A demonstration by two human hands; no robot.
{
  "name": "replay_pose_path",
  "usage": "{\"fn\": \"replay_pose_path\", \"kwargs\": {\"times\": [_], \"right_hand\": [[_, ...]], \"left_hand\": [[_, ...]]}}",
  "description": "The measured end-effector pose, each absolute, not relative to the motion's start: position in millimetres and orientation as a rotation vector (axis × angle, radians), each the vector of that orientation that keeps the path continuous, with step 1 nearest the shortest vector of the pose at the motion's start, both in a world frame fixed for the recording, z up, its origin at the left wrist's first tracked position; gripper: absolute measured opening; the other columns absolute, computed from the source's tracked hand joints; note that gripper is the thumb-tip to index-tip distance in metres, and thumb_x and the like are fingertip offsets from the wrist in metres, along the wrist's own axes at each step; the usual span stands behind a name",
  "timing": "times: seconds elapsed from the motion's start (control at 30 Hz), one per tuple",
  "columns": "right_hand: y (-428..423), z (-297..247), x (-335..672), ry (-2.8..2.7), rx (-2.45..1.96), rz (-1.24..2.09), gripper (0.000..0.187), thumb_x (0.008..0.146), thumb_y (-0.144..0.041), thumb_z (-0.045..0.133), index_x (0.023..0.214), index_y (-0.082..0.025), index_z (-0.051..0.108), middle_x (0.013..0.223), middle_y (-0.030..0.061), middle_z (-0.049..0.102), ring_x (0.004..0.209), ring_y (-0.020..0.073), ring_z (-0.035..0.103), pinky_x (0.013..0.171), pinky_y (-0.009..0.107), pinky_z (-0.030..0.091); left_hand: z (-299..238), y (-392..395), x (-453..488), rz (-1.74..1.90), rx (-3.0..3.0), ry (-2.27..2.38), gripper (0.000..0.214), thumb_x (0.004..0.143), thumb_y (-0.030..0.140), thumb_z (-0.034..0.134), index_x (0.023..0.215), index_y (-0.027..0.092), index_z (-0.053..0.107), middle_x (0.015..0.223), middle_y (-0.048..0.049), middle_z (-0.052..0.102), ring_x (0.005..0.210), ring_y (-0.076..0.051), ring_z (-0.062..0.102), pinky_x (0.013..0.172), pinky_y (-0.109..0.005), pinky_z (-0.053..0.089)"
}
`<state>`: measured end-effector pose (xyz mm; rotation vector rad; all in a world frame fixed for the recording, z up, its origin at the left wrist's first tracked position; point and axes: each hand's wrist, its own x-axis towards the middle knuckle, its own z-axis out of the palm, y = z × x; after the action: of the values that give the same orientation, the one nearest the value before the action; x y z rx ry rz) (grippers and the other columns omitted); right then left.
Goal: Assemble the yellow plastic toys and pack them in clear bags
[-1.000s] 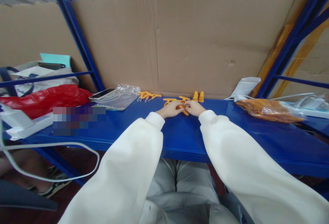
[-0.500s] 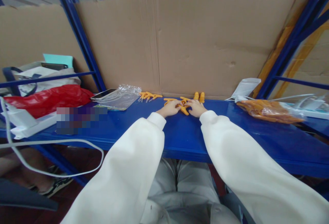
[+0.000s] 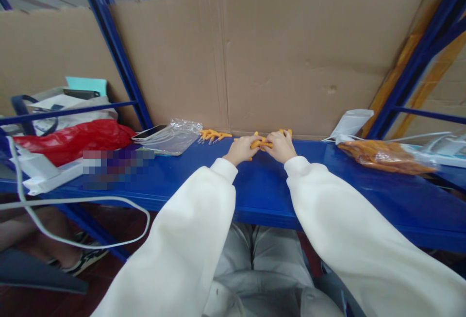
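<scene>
Both hands meet over the blue shelf, near its back. My left hand [image 3: 241, 149] is closed, its fingertips gripping a yellow-orange plastic piece [image 3: 261, 144]. From the other side my right hand [image 3: 282, 147] pinches the same piece, its fingers curled. The grip hides part of the piece's shape. More orange plastic lies beneath and behind the hands, mostly covered by them. Left of them, a row of orange branching keychain pieces [image 3: 215, 135] with small metal chains rests against the cardboard.
A bag of orange pieces [image 3: 386, 157] lies to the right by a white packet [image 3: 352, 124]. On the left are a clear plastic bag [image 3: 174, 142], a red bag [image 3: 76, 141], a white power strip [image 3: 54, 179] and a looping white cable [image 3: 109, 199]. Cardboard [image 3: 284, 59] stands behind.
An orange piece has come up off the shelf between both hands. My fingers have closed in around it, and the right hand now covers the upright orange pieces behind.
</scene>
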<state>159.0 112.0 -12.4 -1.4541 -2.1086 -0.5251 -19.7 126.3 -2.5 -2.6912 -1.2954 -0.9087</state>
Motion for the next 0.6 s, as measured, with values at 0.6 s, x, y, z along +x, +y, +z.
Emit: {"fn": "replay_pose_path", "kwargs": {"times": [0.6], "right_hand": [[140, -22, 167, -1.603, -1.163, 0.555, 0.037, 0.095, -0.060, 0.056, 0.104, -0.024, 0.061, 0.081, 0.0054, 0.068, 0.070, 0.0231, 0.066, 0.074, 0.051, 0.059]], "left_hand": [[-4, 133, -29, -1.400, -2.344, -1.548, 0.041, 0.090, 0.008, 0.052, 0.128, 0.019, 0.060, 0.115, -0.0115, 0.073, 0.113, -0.026, 0.069, 0.102, -0.039, 0.052]]}}
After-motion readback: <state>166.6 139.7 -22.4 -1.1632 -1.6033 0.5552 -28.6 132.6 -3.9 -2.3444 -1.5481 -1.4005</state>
